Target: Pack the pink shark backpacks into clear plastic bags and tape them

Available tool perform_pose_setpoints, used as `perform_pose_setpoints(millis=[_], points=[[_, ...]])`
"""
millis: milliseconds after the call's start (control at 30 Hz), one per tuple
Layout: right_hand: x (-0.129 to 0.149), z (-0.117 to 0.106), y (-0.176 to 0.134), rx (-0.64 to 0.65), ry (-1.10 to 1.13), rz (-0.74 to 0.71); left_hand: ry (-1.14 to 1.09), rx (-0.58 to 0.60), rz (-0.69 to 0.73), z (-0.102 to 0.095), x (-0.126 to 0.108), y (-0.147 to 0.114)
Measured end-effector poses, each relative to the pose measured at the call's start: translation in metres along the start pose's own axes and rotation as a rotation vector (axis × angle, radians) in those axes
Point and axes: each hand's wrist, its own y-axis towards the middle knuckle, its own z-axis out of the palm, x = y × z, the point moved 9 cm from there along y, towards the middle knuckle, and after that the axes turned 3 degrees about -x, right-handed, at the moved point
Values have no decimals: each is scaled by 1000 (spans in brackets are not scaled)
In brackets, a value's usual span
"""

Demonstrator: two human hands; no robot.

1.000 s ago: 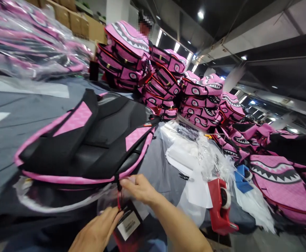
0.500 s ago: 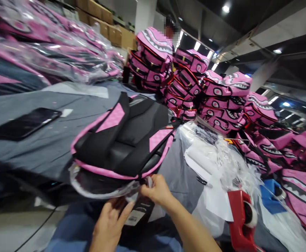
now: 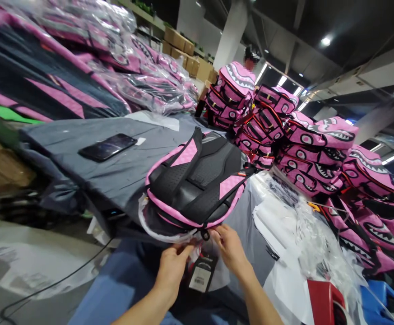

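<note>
Backpack point(image 3: 213, 167) lies straps upward at the near edge of the grey-covered table point(image 3: 57, 144). If we take it as the clock's centre, a dark phone point(image 3: 108, 147) rests at ten, and goods in clear bags point(image 3: 163, 92) are heaped farther, toward eleven. Stacks of pink bags point(image 3: 305, 158) rise from one to two. At four are white sheets point(image 3: 291, 275), crumpled plastic point(image 3: 318, 243) and, farther, a red tape dispenser point(image 3: 320, 300). At six, a black tag point(image 3: 201, 274) hangs between the hands. The left hand point(image 3: 175, 264) has fingertips drawn together beside the tag; the right hand point(image 3: 229, 248) bends its fingers to the lower edge. I cannot tell what either is grasping. The backpack shows black padding, pink patches on both straps and pink piping around its border.
</note>
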Motion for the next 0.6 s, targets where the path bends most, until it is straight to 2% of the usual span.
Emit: perform_pose_setpoints(millis=[100,200,367,467,600], points=[[22,-22,-4,-257,-312,-127,-18,-18,5,6,-1,2],[55,-26,-9,-394,-534,-258,-78,-44,27,13,-5,3],[90,-5,-14,-454,-604,-377,-184,-3,-15,18,1,0],[88,11,-19,-479,-618,-367,-212,-2,-64,13,8,-1],[78,20,-28,-461,-585,-327,-232,25,-96,12,5,-5]])
